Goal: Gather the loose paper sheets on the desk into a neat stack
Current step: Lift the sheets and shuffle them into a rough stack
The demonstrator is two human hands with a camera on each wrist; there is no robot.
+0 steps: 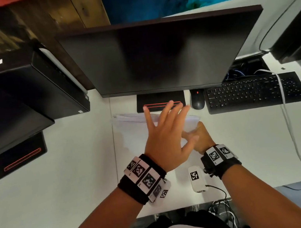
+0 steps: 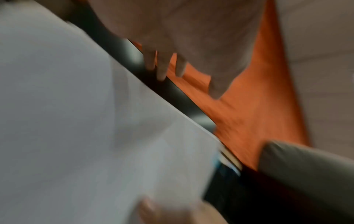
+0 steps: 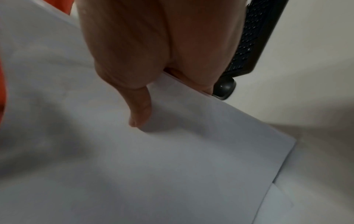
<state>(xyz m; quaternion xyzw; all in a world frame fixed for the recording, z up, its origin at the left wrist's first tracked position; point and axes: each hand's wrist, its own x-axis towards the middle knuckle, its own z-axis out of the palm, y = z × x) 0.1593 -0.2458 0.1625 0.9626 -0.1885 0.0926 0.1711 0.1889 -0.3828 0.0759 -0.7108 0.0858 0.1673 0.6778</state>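
A pile of white paper sheets [image 1: 129,123] lies on the white desk [image 1: 59,184] in front of the monitor, its far edges fanned and uneven. My right hand [image 1: 197,133] pinches the pile's right edge, which is raised off the desk. In the right wrist view the thumb [image 3: 140,109] lies on top of the paper [image 3: 172,159] and the fingers curl under its edge. My left hand [image 1: 175,124] hovers over the pile with fingers straight and spread, holding nothing. The left wrist view is blurred: straight fingers [image 2: 162,68] above the paper [image 2: 76,121].
A dark monitor [image 1: 157,55] stands just behind the paper on a black base [image 1: 160,99]. A black mouse [image 1: 197,101] and keyboard [image 1: 255,92] lie to the right. A small white tagged device [image 1: 196,179] sits near the front edge. A computer tower [image 1: 26,88] stands at the left.
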